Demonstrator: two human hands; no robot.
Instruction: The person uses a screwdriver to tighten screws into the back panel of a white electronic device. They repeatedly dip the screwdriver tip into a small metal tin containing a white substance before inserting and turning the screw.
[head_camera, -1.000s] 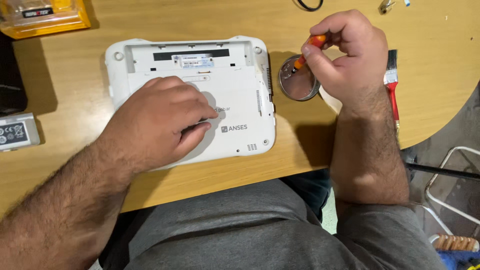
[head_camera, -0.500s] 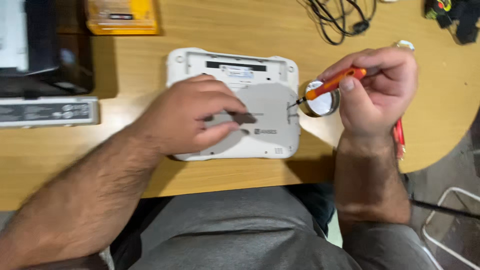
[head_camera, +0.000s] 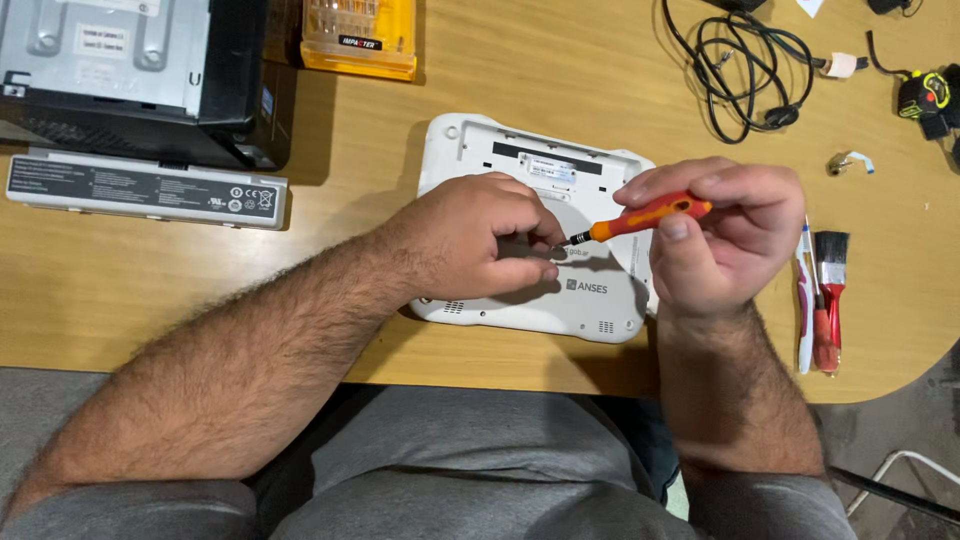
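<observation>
Slippage was the main risk judged here: the left hand (head_camera: 480, 245) lay curled on the white plastic device (head_camera: 540, 240), its fingertips pinched close around something too small to be made out, perhaps a screw, though this could not be told for certain. Such a small part could easily be dropped onto the smooth wooden desk (head_camera: 350, 150) and be lost among the things scattered there.

At the far left a black metal-topped unit (head_camera: 130, 70) and a long grey battery pack (head_camera: 145, 190) were seen, both hard-edged and rectangular, with a yellow translucent bit case (head_camera: 355, 35) behind them. The device, rounded at its corners and matt, lay near the desk's front edge, between the two hands, underside apparently upward.

The right hand (head_camera: 725, 240) was closed on an orange-handled precision screwdriver (head_camera: 640, 217), held slantwise with its thin dark tip just beside the left fingertips. A slip of that tip could scratch the soft plastic shell or prick a finger.

Farther right lay a red-handled brush (head_camera: 830, 285) with dark bristles, and behind it coiled black cables (head_camera: 735, 70).
</observation>
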